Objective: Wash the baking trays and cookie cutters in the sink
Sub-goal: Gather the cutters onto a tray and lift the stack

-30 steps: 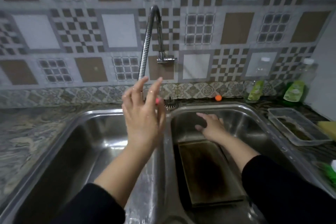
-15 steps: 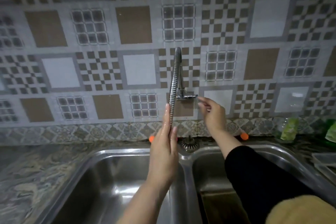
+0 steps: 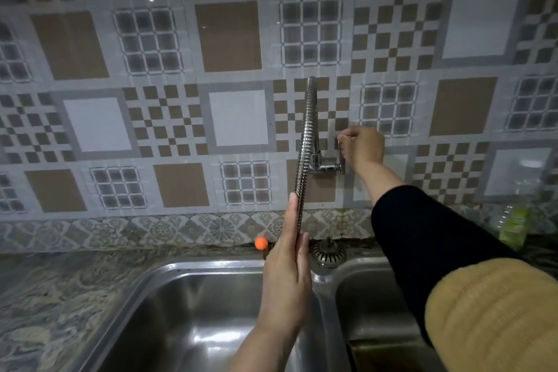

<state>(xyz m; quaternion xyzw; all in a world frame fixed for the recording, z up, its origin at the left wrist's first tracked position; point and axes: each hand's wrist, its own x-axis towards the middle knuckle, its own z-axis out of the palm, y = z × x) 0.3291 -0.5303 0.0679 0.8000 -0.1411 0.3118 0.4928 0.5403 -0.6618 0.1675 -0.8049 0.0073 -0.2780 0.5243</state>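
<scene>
A: State the position of the left hand (image 3: 285, 278).

B: It is raised edge-on over the divider between the two basins of the sink (image 3: 169, 273). The fingers are straight and held together, pointing up, and they lie against the lower length of the faucet hose (image 3: 305, 157). The thumb sits on the hose's right side.

A: Describe the hose.

B: Ribbed chrome metal, flexible. It rises from a wall fitting, arches over and hangs down to the left hand.

A: State the position of the right hand (image 3: 362, 149).

B: The arm, in a black sleeve (image 3: 422, 238), reaches up and across the right basin to the wall. The fingers are curled around the top of the tap handle (image 3: 340, 157), a flat chrome lever standing upright just right of the fitting.

A: Locate the baking tray (image 3: 380, 358).

B: A dark, stained strip shows at the bottom of the right basin, well below both hands and touched by neither.

A: Other surfaces?

B: Both basins are brushed steel. A perforated strainer (image 3: 328, 254) rests on the rim behind the divider, with an orange ball (image 3: 261, 243) to its left.
</scene>
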